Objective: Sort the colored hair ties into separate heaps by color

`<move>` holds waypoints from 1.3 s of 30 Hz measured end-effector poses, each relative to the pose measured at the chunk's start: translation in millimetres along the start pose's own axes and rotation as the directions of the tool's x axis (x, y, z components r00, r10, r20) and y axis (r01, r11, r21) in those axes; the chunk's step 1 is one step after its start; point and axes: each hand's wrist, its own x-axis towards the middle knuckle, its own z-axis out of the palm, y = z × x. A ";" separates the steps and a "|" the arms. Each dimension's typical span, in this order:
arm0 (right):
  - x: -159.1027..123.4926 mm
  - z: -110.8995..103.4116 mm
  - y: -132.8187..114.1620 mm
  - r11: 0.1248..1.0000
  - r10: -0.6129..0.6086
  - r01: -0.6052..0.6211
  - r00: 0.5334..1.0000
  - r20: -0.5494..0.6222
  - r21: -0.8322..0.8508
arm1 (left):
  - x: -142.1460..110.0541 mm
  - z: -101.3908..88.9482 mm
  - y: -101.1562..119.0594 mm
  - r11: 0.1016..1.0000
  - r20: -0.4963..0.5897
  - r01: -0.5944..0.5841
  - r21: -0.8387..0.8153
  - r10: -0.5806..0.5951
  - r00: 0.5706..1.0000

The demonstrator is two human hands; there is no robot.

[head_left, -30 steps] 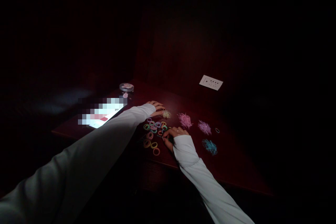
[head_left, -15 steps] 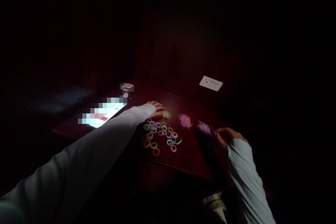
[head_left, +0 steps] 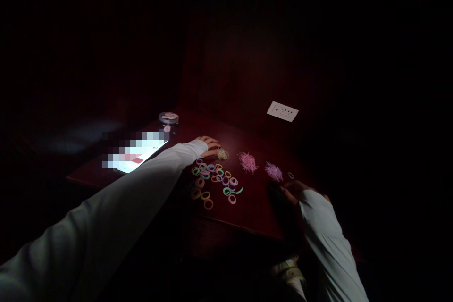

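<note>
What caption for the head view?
Left hand beside a yellow pile, right hand near a purple pile, coloured rings between.

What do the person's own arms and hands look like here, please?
Both arms wear long, loose sleeves in plain white or pale grey, with soft folds and no visible print or markings. The left sleeve and right sleeve reach the wrists. The left hand and right hand wear no gloves; it is too dark to make out finer details.

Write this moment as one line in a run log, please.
left hand: fingers extended beside yellow pile | right hand: near purple pile, hold unclear | pink pile: between those piles | coloured rings: on table
</note>
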 end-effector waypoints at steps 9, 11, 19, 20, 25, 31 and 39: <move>10.5 22.7 -107.3 0.888 -0.426 0.422 0.905 -0.019 0.184 | 2.3 3.9 -1.9 0.999 -0.032 -0.023 0.028 0.024 0.999; 7.3 28.6 -126.9 0.849 -0.508 0.500 0.861 0.008 0.170 | 2.5 3.1 -1.1 0.999 -0.016 -0.015 0.031 0.016 1.000; 0.8 49.5 -152.9 0.794 -0.598 0.580 0.799 0.061 0.183 | 0.5 -0.7 0.8 0.999 -0.025 -0.034 0.030 0.035 0.999; 1.9 50.9 -153.5 0.791 -0.601 0.582 0.797 0.061 0.188 | 0.3 -0.9 1.1 0.999 -0.019 -0.033 0.029 0.033 0.999; 10.1 57.8 -160.5 0.775 -0.626 0.610 0.776 0.077 0.162 | 0.0 -0.2 1.1 0.999 -0.013 -0.022 0.036 0.022 1.000; 15.3 66.7 -161.9 0.768 -0.639 0.629 0.764 0.085 0.119 | 0.5 0.7 0.2 0.998 -0.021 -0.036 0.045 0.037 0.999; 11.8 66.3 -151.6 0.785 -0.608 0.592 0.792 0.045 0.183 | -1.2 -1.5 4.7 1.000 -0.011 0.002 0.010 -0.002 1.000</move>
